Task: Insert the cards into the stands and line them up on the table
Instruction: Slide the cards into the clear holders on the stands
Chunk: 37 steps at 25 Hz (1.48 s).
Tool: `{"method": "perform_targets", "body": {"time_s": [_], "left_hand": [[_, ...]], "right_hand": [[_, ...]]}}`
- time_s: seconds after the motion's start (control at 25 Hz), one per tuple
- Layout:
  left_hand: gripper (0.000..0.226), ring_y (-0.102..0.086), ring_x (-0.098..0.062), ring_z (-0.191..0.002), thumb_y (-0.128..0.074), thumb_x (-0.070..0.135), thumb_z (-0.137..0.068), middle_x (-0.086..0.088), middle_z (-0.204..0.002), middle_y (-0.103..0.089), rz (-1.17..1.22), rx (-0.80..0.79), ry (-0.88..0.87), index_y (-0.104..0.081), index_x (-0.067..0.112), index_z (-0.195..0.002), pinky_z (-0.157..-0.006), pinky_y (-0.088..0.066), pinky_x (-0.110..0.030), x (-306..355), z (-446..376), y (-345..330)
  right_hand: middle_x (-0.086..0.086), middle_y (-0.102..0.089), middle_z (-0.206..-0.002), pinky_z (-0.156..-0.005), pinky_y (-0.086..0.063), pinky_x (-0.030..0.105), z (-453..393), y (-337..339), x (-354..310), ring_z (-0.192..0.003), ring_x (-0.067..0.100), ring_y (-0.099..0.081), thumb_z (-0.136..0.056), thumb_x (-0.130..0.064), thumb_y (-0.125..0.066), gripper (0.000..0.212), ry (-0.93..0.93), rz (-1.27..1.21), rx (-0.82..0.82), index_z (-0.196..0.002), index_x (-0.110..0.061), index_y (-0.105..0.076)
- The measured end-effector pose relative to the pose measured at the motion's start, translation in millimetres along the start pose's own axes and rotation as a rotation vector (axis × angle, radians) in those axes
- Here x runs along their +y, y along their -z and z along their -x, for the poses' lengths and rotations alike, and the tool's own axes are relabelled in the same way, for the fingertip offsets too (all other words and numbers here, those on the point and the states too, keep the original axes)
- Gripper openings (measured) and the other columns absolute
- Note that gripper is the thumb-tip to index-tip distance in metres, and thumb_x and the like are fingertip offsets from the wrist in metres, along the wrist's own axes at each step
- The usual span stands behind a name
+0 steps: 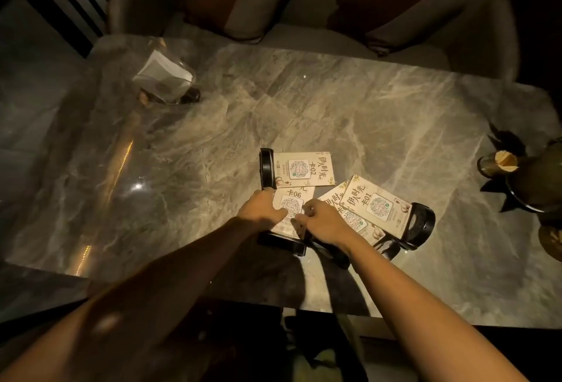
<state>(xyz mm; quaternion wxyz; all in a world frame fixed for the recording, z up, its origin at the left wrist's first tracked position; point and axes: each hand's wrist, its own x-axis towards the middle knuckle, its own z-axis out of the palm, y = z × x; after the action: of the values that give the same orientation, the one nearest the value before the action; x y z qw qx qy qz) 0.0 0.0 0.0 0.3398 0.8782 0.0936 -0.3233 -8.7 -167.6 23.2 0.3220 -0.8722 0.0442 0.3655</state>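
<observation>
Card 06 (291,202) in black stand (281,243): left hand (262,209) and right hand (323,221), each grip pinching it. Cards 02 (304,169) and 01 (375,203) lie flat on marble worktop (334,101).

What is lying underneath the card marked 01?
The card marked 01 overlaps another card of the same design, whose left part sticks out. That card's number is covered. A dark stand meets the 01 card's right end; whether anything else lies beneath is hidden.

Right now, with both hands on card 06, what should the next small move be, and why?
Probably seat card 06 down into the dark stand at its near edge. Both the left hand and right hand pinch it, and that stand lies directly below them.
</observation>
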Motion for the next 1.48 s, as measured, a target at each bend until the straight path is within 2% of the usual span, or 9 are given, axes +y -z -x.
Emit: {"method": "perform_targets", "body": {"time_s": [0.12,0.36,0.6,0.8,0.88,1.0,1.16,1.28,1.48], "left_hand": [[0.054,-0.064,-0.026,-0.113,-0.072,0.027,-0.083,-0.005,-0.130,-0.065,0.119,0.015,0.137,-0.055,0.017,-0.133,-0.097,-0.053,-0.042,-10.6,-8.6,-8.3],[0.026,-0.065,-0.030,-0.108,-0.067,0.018,-0.093,-0.016,-0.116,-0.068,0.159,0.089,0.120,-0.064,0.001,-0.113,-0.090,-0.051,-0.034,-26.8,-10.3,-15.4],[0.022,-0.063,-0.013,-0.085,-0.066,0.023,-0.094,-0.005,-0.107,-0.071,0.145,-0.002,0.107,-0.068,0.007,-0.109,-0.066,-0.046,-0.017,-31.4,0.6,0.2],[0.019,-0.069,-0.023,-0.081,-0.073,0.011,-0.088,-0.023,-0.101,-0.073,0.377,-0.207,0.185,-0.072,-0.003,-0.101,-0.066,-0.055,-0.025,-20.1,8.3,29.1],[0.015,-0.068,-0.021,-0.071,-0.072,0.014,-0.089,-0.016,-0.089,-0.074,0.378,-0.296,0.172,-0.073,-0.001,-0.089,-0.058,-0.051,-0.024,-8.3,5.6,43.8],[0.028,-0.058,-0.019,-0.049,-0.069,0.017,-0.092,-0.016,-0.072,-0.068,0.421,-0.302,0.080,-0.067,-0.011,-0.090,-0.042,-0.049,-0.026,24.5,-0.3,57.8],[0.020,-0.070,-0.024,-0.063,-0.068,0.016,-0.093,-0.023,-0.088,-0.075,0.371,-0.161,-0.061,-0.067,-0.003,-0.101,-0.052,-0.058,-0.027,86.3,-21.3,54.8],[0.014,-0.069,-0.030,-0.067,-0.069,0.016,-0.092,-0.024,-0.086,-0.075,0.373,-0.071,-0.126,-0.067,0.002,-0.093,-0.051,-0.056,-0.030,125.4,-45.7,41.4],[0.013,-0.066,-0.016,-0.068,-0.074,0.017,-0.086,0.005,-0.065,-0.068,0.316,0.099,-0.245,-0.068,0.011,-0.076,-0.071,-0.056,-0.034,189.6,-88.3,9.4]], "right_hand": [[-0.006,-0.063,-0.077,-0.055,-0.045,0.020,-10.2,-1.9,2.1,-0.070,0.014,-0.059,-0.096,-0.018,-0.062,0.013,-0.090,-0.272,0.045,-0.084,-0.020,-0.059],[0.009,-0.066,-0.071,-0.057,-0.049,0.027,-34.6,-2.4,1.4,-0.058,0.020,-0.058,-0.091,-0.011,-0.068,0.024,-0.336,-0.484,0.015,-0.069,-0.009,-0.058],[0.018,-0.065,-0.071,-0.054,-0.047,0.030,-41.4,-1.7,8.8,-0.055,0.024,-0.058,-0.085,0.004,-0.064,0.015,-0.420,-0.483,-0.039,-0.094,0.016,-0.062],[0.008,-0.077,-0.080,-0.046,-0.048,0.022,-22.9,25.7,9.1,-0.069,0.017,-0.071,-0.090,-0.007,-0.069,0.027,-0.452,-0.496,-0.238,-0.116,0.001,-0.068],[0.009,-0.078,-0.080,-0.047,-0.051,0.024,-15.0,40.2,9.6,-0.067,0.017,-0.072,-0.090,-0.007,-0.069,0.023,-0.416,-0.551,-0.254,-0.112,0.001,-0.070],[0.019,-0.078,-0.089,-0.059,-0.063,0.038,-5.4,71.2,12.7,-0.077,0.028,-0.077,-0.092,-0.003,-0.068,0.012,-0.314,-0.677,-0.142,-0.101,0.004,-0.069],[0.013,-0.077,-0.081,-0.044,-0.052,0.026,0.5,119.1,24.0,-0.060,0.018,-0.071,-0.094,-0.005,-0.067,0.007,-0.202,-0.747,0.077,-0.090,-0.006,-0.062],[0.008,-0.077,-0.078,-0.047,-0.052,0.030,-4.5,151.8,38.3,-0.061,0.019,-0.069,-0.094,-0.004,-0.065,0.008,-0.118,-0.782,0.220,-0.092,-0.007,-0.058],[0.007,-0.075,-0.098,-0.070,-0.060,0.052,-28.0,206.3,72.4,-0.086,0.027,-0.074,-0.094,-0.003,-0.061,0.017,-0.025,-0.682,0.449,-0.081,-0.010,-0.054]]}}
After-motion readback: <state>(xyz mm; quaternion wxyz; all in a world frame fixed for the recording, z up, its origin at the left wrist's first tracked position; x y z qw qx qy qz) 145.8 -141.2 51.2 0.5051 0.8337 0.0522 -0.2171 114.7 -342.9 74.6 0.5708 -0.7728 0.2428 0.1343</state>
